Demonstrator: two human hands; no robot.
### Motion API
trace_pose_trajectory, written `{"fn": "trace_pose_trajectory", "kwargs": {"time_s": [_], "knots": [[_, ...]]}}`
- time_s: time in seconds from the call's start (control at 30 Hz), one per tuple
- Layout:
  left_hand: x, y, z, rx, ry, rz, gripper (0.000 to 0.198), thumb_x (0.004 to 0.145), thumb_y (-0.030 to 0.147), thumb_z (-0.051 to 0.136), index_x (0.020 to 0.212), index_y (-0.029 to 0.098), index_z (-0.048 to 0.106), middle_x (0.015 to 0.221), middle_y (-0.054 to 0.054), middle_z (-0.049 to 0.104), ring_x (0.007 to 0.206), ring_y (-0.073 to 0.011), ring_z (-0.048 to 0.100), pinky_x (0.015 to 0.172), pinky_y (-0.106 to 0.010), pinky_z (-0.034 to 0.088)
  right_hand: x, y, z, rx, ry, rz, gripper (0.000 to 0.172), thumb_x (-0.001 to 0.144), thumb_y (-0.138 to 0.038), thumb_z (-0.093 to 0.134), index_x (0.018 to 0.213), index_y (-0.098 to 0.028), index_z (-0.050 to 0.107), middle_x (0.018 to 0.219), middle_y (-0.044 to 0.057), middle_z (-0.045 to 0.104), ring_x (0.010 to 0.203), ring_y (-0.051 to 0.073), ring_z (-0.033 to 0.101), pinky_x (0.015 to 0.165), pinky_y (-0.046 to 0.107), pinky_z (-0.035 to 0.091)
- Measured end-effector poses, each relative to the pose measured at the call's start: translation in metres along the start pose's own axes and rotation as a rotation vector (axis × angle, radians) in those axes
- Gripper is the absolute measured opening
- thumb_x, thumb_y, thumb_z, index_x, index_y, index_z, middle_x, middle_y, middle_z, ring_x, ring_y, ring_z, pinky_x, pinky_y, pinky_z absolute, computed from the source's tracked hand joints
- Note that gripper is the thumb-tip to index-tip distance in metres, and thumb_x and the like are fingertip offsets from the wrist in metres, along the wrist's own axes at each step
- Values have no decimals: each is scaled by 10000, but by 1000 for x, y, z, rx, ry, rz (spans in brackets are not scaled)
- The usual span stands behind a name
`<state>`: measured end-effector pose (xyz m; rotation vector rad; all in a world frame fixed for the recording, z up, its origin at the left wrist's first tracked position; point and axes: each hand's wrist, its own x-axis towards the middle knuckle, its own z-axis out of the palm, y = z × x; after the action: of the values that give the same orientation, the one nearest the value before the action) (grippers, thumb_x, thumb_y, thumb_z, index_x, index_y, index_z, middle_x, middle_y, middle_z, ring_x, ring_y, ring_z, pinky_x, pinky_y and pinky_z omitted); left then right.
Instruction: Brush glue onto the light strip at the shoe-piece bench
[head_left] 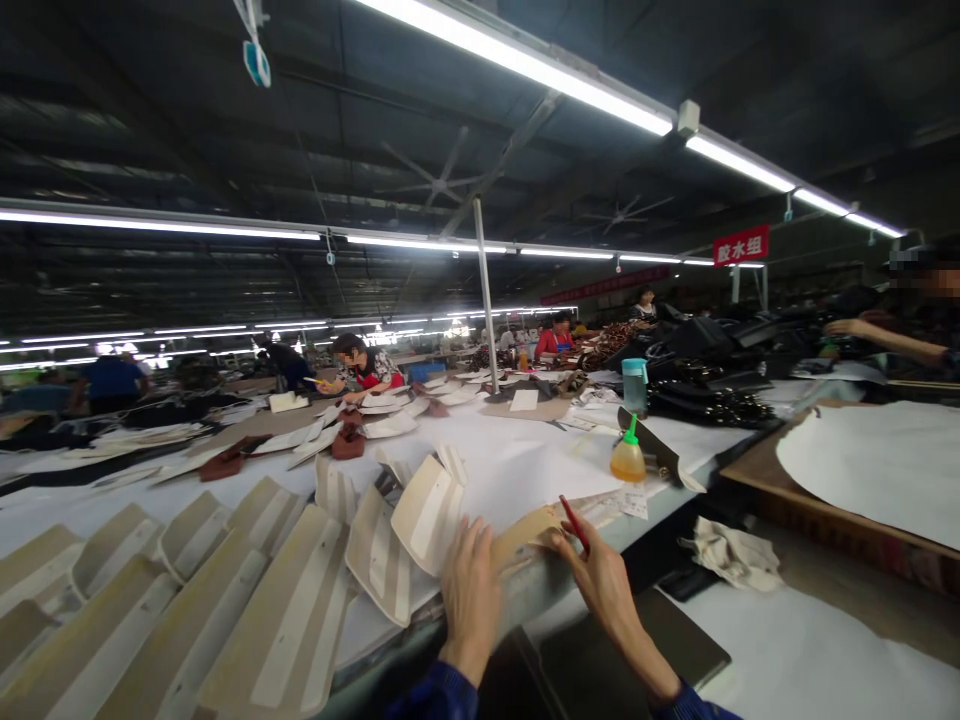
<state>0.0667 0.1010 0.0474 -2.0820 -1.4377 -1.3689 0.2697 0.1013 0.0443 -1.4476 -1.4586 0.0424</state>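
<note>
A curved beige panel (525, 532) lies at the table's near edge between my two hands. My left hand (472, 595) grips its left end, with the thumb out of sight. In the fingers of my right hand (604, 585) is a slim red pen-like stick (575, 524), held at the panel's right end. Its tip is too small to make out. Left of my hands, curved beige panels (281, 610) with pale strips are spread in overlapping rows. A squeeze bottle (628, 455) with a green nozzle and amber liquid stands beyond my right hand.
Behind the squeeze bottle stands a teal-lidded cup (634, 388). Dark pieces (697, 370) are heaped at the back right. A crumpled cloth (735, 552) lies lower right, near a brown board (795, 450). A pole (486, 300) rises from the table. Several people work further off.
</note>
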Motion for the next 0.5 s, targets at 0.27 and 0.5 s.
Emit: {"fn": "trace_pose_trajectory", "kwargs": {"time_s": [0.27,0.5], "knots": [[14,-5,4,-7,-6,-5,467,886,-13,359,1188,58,709,1237,-150,734,1151,-318,688,995,-467,561,7,-27,-2,-141,-152,96,501,951,-425,687,1369,-197,532,1231,100,630,1035,266,653,895,487,552],[29,-20,9,-56,36,16,462,987,211,333,1158,37,726,1190,-174,749,1010,-383,739,849,-523,600,14,-34,9,-61,-101,158,290,1008,-346,624,1250,-187,611,1075,55,678,912,211,681,841,432,580]]}}
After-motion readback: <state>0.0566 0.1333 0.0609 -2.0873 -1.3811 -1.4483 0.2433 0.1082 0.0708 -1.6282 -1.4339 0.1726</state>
